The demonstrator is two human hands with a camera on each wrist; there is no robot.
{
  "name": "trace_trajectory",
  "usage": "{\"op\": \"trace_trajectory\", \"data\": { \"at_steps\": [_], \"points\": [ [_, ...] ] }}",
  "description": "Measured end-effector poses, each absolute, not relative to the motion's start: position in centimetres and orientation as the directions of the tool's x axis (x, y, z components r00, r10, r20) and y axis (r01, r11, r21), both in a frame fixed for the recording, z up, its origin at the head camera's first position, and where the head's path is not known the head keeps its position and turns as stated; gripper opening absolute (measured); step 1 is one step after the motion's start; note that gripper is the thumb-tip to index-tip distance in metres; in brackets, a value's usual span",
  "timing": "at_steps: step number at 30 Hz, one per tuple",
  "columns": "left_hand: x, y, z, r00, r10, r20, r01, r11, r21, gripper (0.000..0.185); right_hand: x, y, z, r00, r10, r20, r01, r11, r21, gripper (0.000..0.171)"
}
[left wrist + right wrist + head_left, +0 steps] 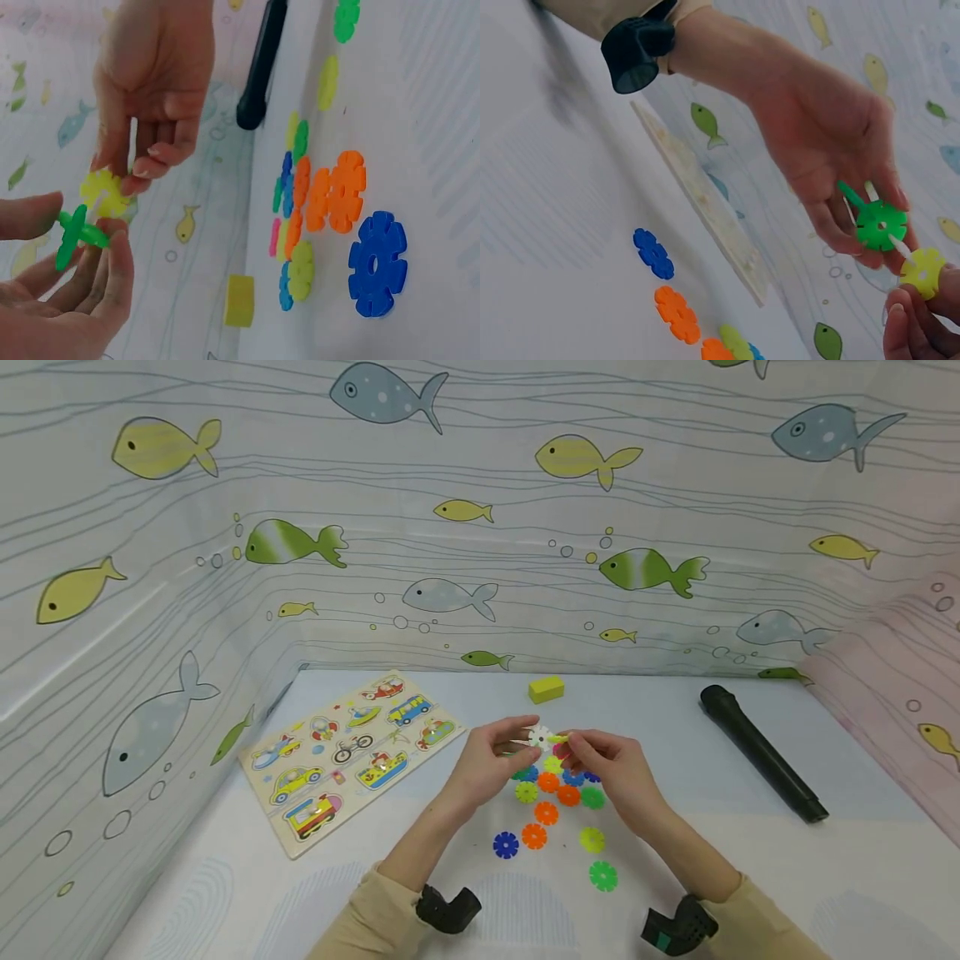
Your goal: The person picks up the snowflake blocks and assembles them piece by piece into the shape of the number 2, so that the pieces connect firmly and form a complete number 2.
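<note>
Loose discs (546,814) lie below our hands: left (487,766) pinches green-white cluster (880,223), right (611,766) pinches yellow disc (922,272); we're joining them, slots must align next.

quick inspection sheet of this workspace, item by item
surface: white table, partly covered with toys
job's things: green disc and white disc joined, gripped by the left hand; yellow disc pinched by the right hand, at the white disc's edge; loose discs on the table below
clutter: vehicle puzzle board, yellow block, black microphone
grippers: both hands raised above the discs, fingertips close together
cables: nothing seen
surroundings: fish-print curtain on three sides
</note>
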State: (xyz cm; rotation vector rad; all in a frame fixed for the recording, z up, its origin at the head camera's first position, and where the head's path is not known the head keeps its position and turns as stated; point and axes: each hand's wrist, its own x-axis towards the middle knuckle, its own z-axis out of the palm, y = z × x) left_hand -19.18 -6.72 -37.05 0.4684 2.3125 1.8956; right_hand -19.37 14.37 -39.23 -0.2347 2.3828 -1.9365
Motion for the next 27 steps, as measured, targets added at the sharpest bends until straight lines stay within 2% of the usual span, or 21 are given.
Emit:
{"op": "trace_trajectory", "data": {
  "at_steps": [7, 16, 21, 27],
  "points": [
    [-19.1, -6.9, -36.8, -0.947, 0.306, 0.100, 0.165, 0.193, 0.967, 0.042, -19.4, 14.3, -39.2, -0.981, -0.182, 0.069, -0.107, 0.211, -0.972, 0.041],
    [-19.3, -7.2, -36.5, -0.969, 0.213, 0.124, 0.158, 0.153, 0.975, 0.041, -19.8, 14.7, -39.9, -0.983, -0.180, -0.027, -0.029, 0.303, -0.952, 0.039],
    [-19.2, -7.2, -36.4, -0.969, 0.206, 0.133, 0.166, 0.152, 0.974, 0.042, -19.9, 14.4, -40.9, -0.956, -0.288, -0.050, -0.053, 0.342, -0.938, 0.038],
    [-19.2, -7.2, -36.4, -0.969, 0.205, 0.140, 0.173, 0.153, 0.973, 0.042, -19.3, 13.3, -42.2, -0.863, -0.498, -0.087, -0.171, 0.449, -0.877, 0.033]
  ]
}}
